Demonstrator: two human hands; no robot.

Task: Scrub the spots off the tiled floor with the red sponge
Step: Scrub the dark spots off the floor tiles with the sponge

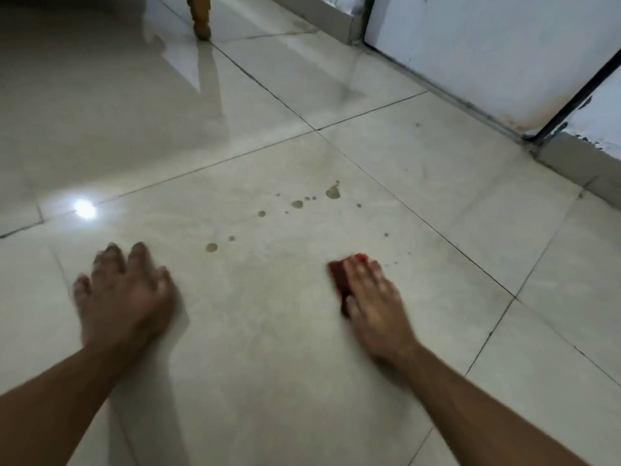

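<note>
your right hand (373, 297) presses a red rectangular sponge (339, 280) flat against the glossy beige tiled floor (268, 364), fingers laid over its top and the thumb hidden behind it, so you cannot tell from here whether they curl round it or only bear down. your left hand (124, 297) rests spread on the same tile to the left, fingers wide and holding nothing; both hands are blurred. the sponge sits near you, right of centre, with a few tiny specks (391, 264) just beside its far right corner. the scatter of brownish dried spots (297, 204) lies farther off, a loose line running from a round mark (211, 247) between your hands up to the largest blotch (333, 192) far and to the right, all apart from the sponge. judged from how they lie, the scrubbing has barely begun: every visible spot is intact, and the whole trail is left to work through. a wooden furniture leg (201, 18) stands at the far edge, a white wall panel (487, 55) to the far right.
</note>
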